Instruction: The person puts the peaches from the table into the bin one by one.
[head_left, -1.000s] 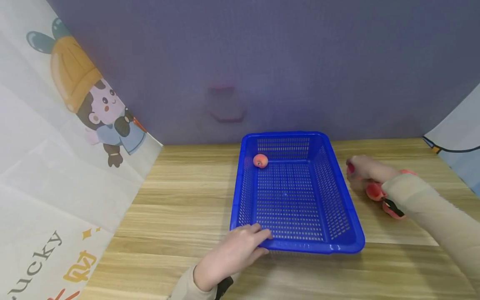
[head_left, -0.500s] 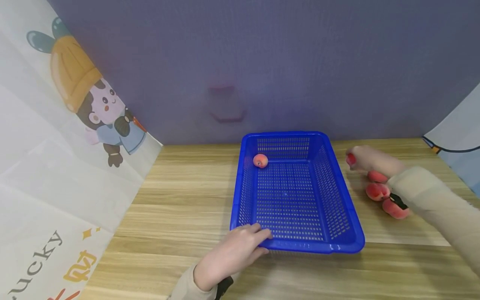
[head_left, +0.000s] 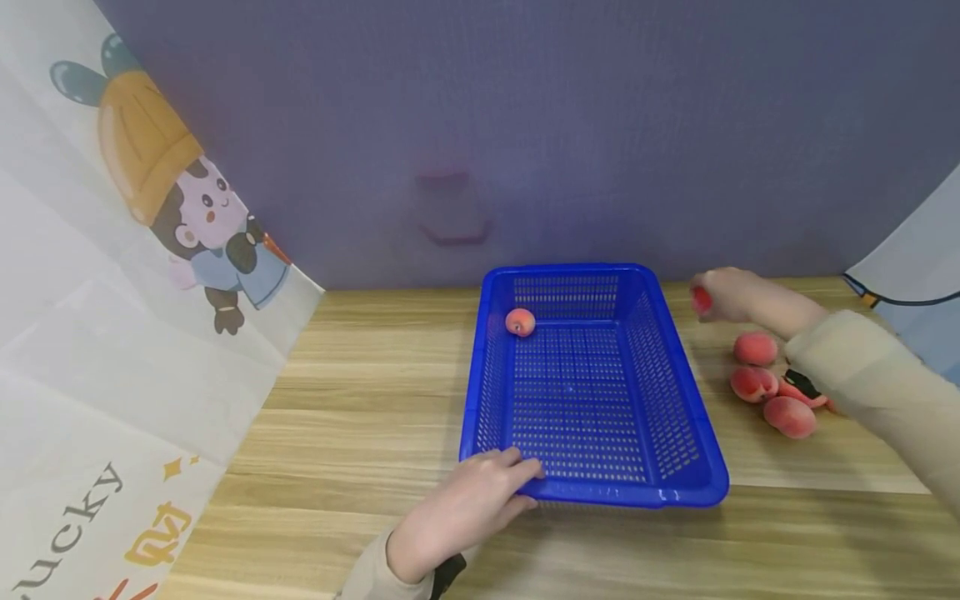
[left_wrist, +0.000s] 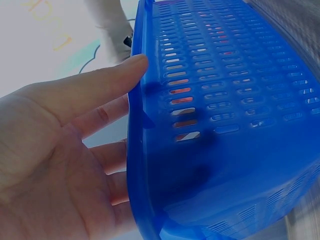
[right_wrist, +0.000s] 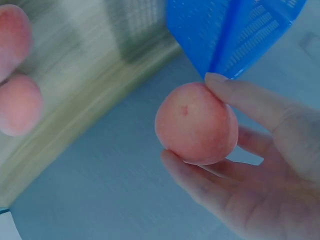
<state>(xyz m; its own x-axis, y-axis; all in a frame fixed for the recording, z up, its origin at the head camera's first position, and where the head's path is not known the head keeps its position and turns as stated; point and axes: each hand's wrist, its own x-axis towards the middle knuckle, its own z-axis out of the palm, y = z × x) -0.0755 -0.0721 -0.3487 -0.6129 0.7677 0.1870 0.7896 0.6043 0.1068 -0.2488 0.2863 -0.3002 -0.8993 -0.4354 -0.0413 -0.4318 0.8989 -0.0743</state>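
Note:
A blue plastic basket (head_left: 577, 492) with slotted walls stands on the wooden table. My left hand (head_left: 472, 504) grips its near rim at the left corner; in the left wrist view the thumb (left_wrist: 117, 75) lies on the outside and the fingers go behind the rim. Beyond the basket's right side, my right hand (head_left: 731, 293) holds a pinkish-red peach (right_wrist: 196, 124) between thumb and fingers, raised off the table. One peach (head_left: 520, 322) lies inside the basket, at its far left corner. Several more peaches (head_left: 756, 383) are clustered right of the basket, partly hidden by the right sleeve.
A grey-blue partition (head_left: 570, 150) rises behind the table's (head_left: 360, 400) far edge. On the left hangs a white sheet (head_left: 97, 333) with a cartoon figure. A dark cable (head_left: 915, 302) runs at the far right, by a pale blue surface.
My right hand has moved away from me and up with the peach, uncovering more of the peaches on the table. The left hand and basket have stayed put.

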